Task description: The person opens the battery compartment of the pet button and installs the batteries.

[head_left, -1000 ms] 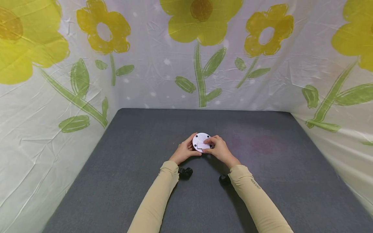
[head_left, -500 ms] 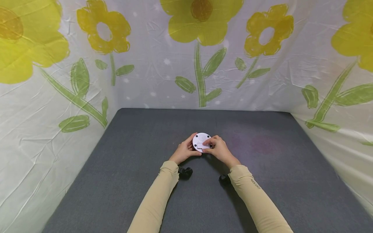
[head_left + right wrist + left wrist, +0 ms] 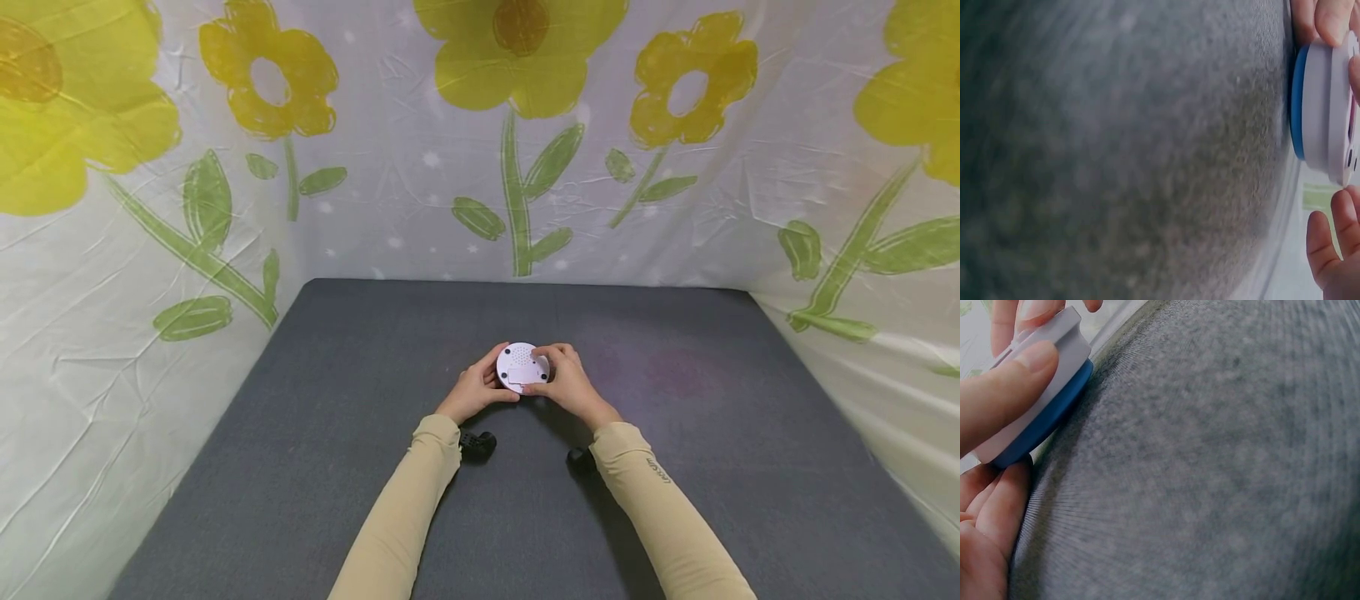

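Observation:
A round white device (image 3: 521, 357) is held tilted close over the table. Its face has a cluster of small holes, dark round feet and a rectangular cover (image 3: 519, 376). A blue rim (image 3: 1047, 419) runs round its other side. My left hand (image 3: 472, 390) grips the left edge, thumb (image 3: 1035, 359) on the white side and fingers below the blue part. My right hand (image 3: 567, 383) spans the right part, thumb at the lower edge and index finger bent onto the face near the holes. Its other fingers (image 3: 1341, 231) extend beyond the device.
A dark grey cloth-covered table (image 3: 360, 400) lies beneath both hands. Black camera mounts (image 3: 477, 447) hang under the wrists, low over the cloth. Behind and at the sides rises a pale curtain (image 3: 405, 167) printed with yellow flowers.
My right index finger has moved up from the rectangular cover toward the small holes, baring more of the cover. The left hand and the device have stayed nearly still.

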Demonstrator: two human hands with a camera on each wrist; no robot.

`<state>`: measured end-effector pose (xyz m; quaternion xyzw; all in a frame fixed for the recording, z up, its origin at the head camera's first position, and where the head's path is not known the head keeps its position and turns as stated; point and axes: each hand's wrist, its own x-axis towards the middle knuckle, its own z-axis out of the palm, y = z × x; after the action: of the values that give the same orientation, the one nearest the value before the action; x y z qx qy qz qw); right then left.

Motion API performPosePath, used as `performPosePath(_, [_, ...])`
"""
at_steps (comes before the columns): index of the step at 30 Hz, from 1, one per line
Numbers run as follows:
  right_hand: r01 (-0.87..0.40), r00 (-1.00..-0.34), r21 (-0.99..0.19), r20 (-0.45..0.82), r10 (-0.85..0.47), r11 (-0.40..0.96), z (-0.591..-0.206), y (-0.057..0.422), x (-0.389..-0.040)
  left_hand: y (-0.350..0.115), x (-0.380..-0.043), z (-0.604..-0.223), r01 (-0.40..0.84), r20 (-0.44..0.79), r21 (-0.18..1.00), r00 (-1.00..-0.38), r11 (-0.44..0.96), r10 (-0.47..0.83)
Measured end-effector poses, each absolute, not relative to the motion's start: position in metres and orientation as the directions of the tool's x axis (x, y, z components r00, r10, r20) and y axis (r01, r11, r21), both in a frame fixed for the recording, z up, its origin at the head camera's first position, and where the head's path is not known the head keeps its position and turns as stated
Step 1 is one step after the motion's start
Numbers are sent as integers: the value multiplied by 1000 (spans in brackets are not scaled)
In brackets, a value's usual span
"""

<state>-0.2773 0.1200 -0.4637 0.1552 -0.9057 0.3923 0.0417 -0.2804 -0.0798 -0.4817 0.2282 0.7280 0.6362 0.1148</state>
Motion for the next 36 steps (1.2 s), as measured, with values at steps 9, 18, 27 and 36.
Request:
performPosePath(9, [-222, -970, -750, 103, -221, 624, -464, 125, -279, -80, -280, -481, 190, 122, 977, -867, 94, 484])
performPosePath(18, [-208, -973, -755, 92, -214, 622, -464, 122, -279, -80, -279, -480, 182, 121, 980, -868, 83, 481])
performPosePath(27, [-183, -981, -742, 95, -168, 645, -463, 118, -279, -79, -279, -479, 181, 104, 976, -877, 122, 470])
performPosePath(36, [-171, -985, -744, 109, -136, 646, -462, 115, -281, -80, -285, -489, 180, 93, 974, -875, 141, 475])
